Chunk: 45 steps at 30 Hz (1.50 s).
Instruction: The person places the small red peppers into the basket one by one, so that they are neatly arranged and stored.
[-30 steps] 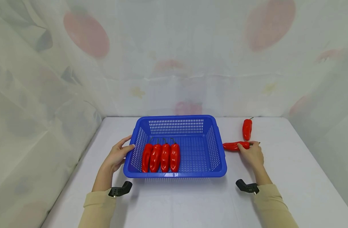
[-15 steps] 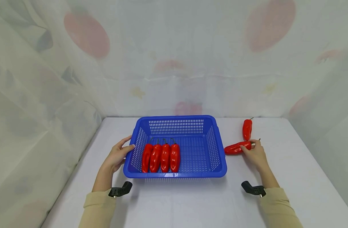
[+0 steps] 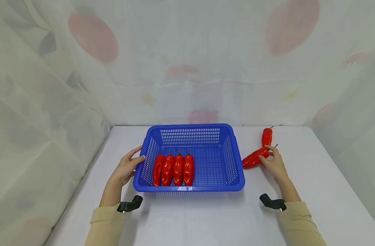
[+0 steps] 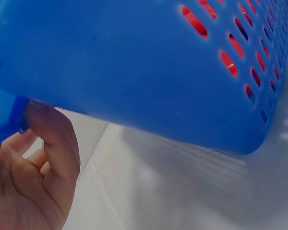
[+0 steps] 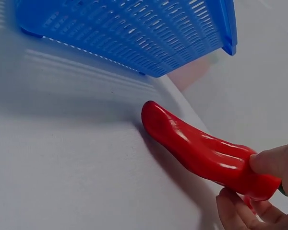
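A blue plastic basket (image 3: pixel 189 188) with slotted walls stands mid-table. Several red peppers (image 3: pixel 178 171) lie side by side in its left half, stems toward the back. My left hand (image 3: pixel 126 167) grips the basket's left rim, the thumb over the edge; the left wrist view shows its fingers (image 4: pixel 57 139) at the rim. To the right of the basket, my right hand (image 3: pixel 275 167) pinches a red pepper (image 3: pixel 253 158) near its green stem. In the right wrist view, the pepper (image 5: pixel 201 148) slants with its tip toward the basket wall and a shadow below it.
Another red pepper (image 3: pixel 267 136) lies behind my right hand, near the back edge, partly hidden. A white cloth covers the table (image 3: pixel 187 218). Pale printed curtains (image 3: pixel 187 51) hang behind and at both sides.
My right hand has shifted slightly right, and the pepper in it has turned from nearly level to slanting, its stem end higher and farther back. The left hand and basket have stayed still.
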Available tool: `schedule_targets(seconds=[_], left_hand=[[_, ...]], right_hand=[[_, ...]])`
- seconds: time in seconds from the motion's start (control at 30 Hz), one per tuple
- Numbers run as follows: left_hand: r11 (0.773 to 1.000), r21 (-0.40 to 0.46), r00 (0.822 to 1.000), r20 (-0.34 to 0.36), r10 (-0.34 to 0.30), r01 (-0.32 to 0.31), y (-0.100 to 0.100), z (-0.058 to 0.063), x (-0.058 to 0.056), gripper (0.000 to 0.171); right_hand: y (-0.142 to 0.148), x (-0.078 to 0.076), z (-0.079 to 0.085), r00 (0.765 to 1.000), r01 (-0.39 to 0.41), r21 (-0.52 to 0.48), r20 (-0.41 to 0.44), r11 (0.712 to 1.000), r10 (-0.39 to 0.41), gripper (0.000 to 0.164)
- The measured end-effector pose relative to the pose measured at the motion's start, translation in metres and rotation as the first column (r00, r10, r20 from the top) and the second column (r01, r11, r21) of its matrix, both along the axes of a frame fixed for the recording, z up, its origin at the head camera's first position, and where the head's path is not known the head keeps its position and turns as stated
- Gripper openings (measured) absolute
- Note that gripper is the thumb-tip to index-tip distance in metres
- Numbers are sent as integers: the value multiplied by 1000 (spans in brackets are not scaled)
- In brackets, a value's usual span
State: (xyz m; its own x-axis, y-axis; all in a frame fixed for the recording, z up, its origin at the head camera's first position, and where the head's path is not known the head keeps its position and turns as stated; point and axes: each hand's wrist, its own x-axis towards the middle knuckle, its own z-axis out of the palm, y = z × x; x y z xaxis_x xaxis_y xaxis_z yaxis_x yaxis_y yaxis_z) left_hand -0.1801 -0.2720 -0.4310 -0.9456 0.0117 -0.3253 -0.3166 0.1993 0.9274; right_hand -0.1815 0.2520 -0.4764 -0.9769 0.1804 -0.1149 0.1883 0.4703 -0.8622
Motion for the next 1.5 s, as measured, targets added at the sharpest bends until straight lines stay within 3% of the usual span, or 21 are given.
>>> schedule_targets(seconds=[0.23,0.5,0.83,1.5], left_hand=[[1000,-3,1000,-3,0,0,0,0,0,61],[1000,0,1000,-3,-1,1,0,1,1,61],[1000,0,1000,1,0,0,0,0,0,60],[1000,-9,1000,0,3,-3,-1,-1,0,61]], right_hand=[[1,-2,-1,993,-114,-41,-27,993,113,60],[2,-4,-2,967,-253,-22,3,967,253,58],[7,-9,-2,943,-332,44,53,942,330,49],[6,-11,-2,954,-288,98,119,953,276,49]])
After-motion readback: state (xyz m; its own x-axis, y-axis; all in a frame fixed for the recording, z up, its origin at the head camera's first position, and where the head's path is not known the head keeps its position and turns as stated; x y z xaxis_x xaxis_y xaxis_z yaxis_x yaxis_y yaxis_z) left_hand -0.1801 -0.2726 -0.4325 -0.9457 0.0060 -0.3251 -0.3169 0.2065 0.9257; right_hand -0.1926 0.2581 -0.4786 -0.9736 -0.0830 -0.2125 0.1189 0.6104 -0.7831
